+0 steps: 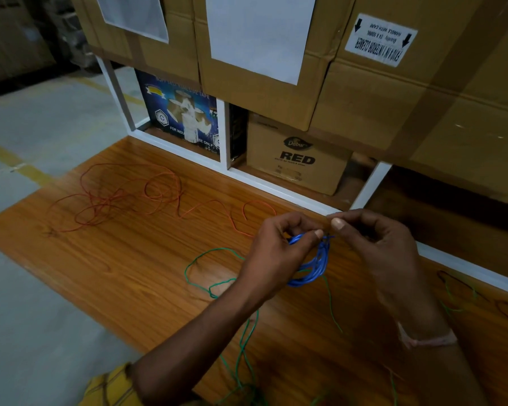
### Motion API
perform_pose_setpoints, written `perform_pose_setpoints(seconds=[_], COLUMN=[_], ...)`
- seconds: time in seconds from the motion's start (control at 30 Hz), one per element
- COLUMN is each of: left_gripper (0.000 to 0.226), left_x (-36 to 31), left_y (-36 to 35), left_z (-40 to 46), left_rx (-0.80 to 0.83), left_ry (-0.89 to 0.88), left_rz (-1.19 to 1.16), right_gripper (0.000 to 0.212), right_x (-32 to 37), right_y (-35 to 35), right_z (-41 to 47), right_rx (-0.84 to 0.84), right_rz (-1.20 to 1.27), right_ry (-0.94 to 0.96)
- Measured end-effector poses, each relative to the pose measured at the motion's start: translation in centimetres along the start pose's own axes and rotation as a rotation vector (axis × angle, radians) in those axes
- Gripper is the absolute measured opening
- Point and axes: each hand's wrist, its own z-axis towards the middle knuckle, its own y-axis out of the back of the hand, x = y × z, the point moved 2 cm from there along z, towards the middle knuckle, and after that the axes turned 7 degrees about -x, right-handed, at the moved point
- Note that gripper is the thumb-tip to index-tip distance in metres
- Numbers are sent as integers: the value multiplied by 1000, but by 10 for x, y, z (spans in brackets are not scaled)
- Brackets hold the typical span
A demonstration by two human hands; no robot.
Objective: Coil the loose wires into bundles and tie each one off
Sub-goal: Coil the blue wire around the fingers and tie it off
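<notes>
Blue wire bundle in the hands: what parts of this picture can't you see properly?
- Blue wire bundle, head view: its left part hides behind the left hand.
- Its knot: too small to judge, pinched at the right hand fingertips.
- Green wire: cut off by the bottom edge.
- Box label: upside down, small print blurred.

both hands (329,244) pinch the blue wire coil (311,273) above table (129,273).

Bare wooden tabletop (135,268) at left-centre, loose red wires (100,197) beyond, green wire (206,276) across middle, white frame (276,187) and cartons (299,159) closing the far edge
</notes>
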Motion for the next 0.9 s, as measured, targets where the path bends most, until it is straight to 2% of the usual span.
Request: perform_pose_setpoints(seconds=[0.1, 0.2, 0.5, 0.9], left_gripper=[8, 7, 7, 10], left_x=[0, 0, 0, -4], left_y=[2, 3, 6, 7], left_z=[0, 1, 1, 3], left_rx=[2, 8, 19, 123], left_ry=[5, 19, 19, 95], left_rz=[0, -10, 13, -38], right_gripper=[1, 3, 2, 9], right_x=[4, 6, 5, -7], right_y=[2, 1, 0, -1], right_z=[8, 12, 13, 17], right_rx=[51, 89, 176, 97], right_rz=[-95, -146, -152, -67], right_ry=[48, 79, 93, 7])
